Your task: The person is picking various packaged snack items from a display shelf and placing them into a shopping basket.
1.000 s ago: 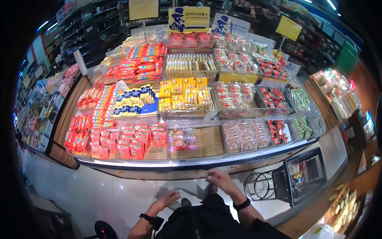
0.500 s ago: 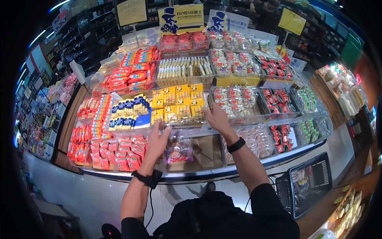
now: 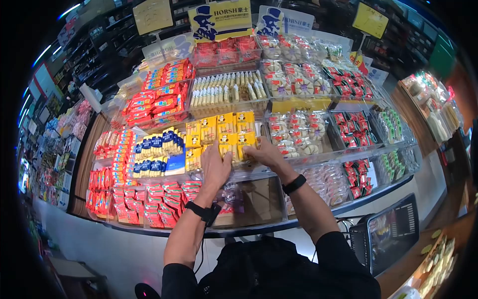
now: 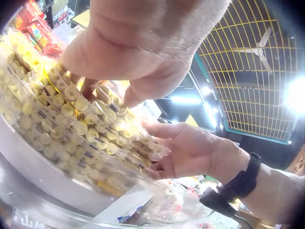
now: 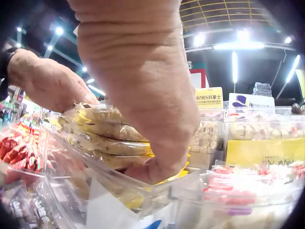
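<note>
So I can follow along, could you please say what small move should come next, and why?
Probably a gentle inward squeeze of the yellow packs, to keep them together: the left hand is on them at the front, the right hand at their right end, and the right wrist view shows them stacked in layers.

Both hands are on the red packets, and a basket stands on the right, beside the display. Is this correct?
Not quite: the left hand and right hand are on the yellow packets, not red ones, as the head view shows. The basket does stand on the right, beside the display.
</note>
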Tool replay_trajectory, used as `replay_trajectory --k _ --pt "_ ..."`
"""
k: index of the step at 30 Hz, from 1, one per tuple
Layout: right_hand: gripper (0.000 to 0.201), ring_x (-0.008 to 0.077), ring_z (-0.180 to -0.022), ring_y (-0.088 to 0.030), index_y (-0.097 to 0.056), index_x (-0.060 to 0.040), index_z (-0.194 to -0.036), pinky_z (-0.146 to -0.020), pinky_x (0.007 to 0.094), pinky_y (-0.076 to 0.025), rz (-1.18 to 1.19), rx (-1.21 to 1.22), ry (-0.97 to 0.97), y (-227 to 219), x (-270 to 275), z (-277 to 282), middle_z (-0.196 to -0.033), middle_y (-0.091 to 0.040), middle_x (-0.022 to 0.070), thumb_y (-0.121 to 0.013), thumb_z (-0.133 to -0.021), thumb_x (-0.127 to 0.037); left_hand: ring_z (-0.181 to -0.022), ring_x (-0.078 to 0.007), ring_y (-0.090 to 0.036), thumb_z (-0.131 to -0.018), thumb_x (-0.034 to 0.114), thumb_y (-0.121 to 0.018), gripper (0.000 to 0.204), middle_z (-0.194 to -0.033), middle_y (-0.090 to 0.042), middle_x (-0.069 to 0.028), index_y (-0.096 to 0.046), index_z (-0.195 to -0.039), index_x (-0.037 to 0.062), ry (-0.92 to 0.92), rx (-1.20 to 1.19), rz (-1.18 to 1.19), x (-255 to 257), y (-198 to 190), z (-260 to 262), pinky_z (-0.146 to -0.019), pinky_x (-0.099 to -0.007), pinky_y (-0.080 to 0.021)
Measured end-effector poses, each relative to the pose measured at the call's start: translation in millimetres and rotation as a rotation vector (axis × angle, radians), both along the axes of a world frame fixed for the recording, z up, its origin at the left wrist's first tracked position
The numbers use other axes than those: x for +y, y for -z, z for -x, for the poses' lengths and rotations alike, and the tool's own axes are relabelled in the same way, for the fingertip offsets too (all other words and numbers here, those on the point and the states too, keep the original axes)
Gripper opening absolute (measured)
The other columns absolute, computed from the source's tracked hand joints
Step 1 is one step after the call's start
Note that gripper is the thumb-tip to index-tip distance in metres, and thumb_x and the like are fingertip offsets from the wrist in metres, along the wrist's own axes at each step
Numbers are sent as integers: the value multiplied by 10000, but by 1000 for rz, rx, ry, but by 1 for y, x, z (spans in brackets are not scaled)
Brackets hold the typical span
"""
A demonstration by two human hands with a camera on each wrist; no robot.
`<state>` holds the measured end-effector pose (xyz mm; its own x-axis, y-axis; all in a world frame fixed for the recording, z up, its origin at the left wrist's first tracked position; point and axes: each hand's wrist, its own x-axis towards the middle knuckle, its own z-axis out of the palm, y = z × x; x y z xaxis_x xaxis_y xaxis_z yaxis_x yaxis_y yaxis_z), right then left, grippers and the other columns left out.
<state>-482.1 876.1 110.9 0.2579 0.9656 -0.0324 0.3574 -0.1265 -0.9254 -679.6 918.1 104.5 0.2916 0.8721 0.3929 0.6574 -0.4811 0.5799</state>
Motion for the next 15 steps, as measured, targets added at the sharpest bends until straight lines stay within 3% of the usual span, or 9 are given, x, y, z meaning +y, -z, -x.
replay_trajectory --k 3,6,9,12,15 --pt "505 147 -858 -644 -569 55 -1127 -748 285 -530 -74 476 -32 6 6 5 -978 -664 119 -769 -772 -243 -1163 -418 -467 -834 271 -645 632 -1219 -530 -303 -437 -1300 -103 48 -30 68 -2 -8 2 -1016 -475 -312" --pt "464 135 -830 -650 -583 40 -1105 -719 285 -543 -59 492 7 -27 -7 19 -982 -668 102 -787 -739 -160 -1120 -399 -489 -808 258 -675 630 -1182 -555 -270 -448 -1282 -89 80 -70 25 1 -6 4 -1002 -475 -313" --pt "462 150 -808 -658 -572 32 -1094 -698 298 -548 -30 538 38 -6 4 14 -970 -669 102 -791 -714 -116 -1087 -393 -502 -754 205 -730 617 -1141 -566 -256 -471 -1244 -64 84 -112 126 4 -12 2 -986 -462 -340" --pt "483 176 -800 -661 -562 63 -1058 -714 307 -544 -47 807 94 3 1 8 -942 -666 115 -800 -659 -70 -1090 -385 -507 -703 103 -755 606 -1131 -565 -242 -478 -1220 -49 169 -360 198 13 -2 -8 -984 -434 -373" --pt "461 176 -802 -663 -560 51 -1057 -713 302 -543 -54 819 135 -2 -5 6 -947 -666 118 -784 -666 -46 -1068 -358 -532 -681 26 -738 608 -1139 -556 -215 -469 -1220 -53 237 -398 114 15 -3 -17 -944 -388 -430"
